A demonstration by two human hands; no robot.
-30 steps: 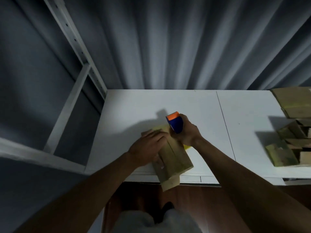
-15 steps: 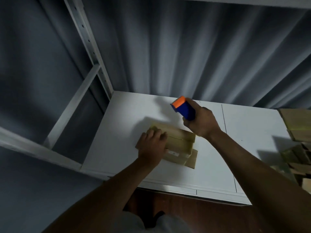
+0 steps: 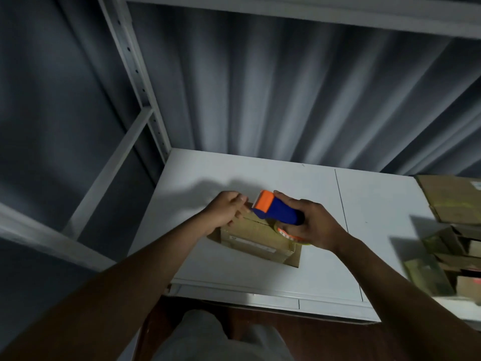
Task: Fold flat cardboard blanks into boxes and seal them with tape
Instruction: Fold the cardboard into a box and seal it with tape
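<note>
One cardboard box (image 3: pixel 256 237) on the white bench (image 3: pixel 377 204), sitting close to the front edge and left of the bench's seam line. Its long axis runs left to right, tilted a touch, the right end nearer the front edge; the top seam between the flaps follows that same line. One tape dispenser (image 3: pixel 276 208), blue body with an orange head, is over the box top, its long axis slanting, orange end aimed to the back left. The right hand (image 3: pixel 313 225) has its fingers wrapped round the blue body and the tape roll. The left hand (image 3: pixel 229 209) is at the box's left back corner, fingers curled and pinched just beside the orange head; whether they hold tape, I cannot tell. Along the bench's right edge, a blurred heap of cardboard blanks (image 3: pixel 447 238), too jumbled to count.
</note>
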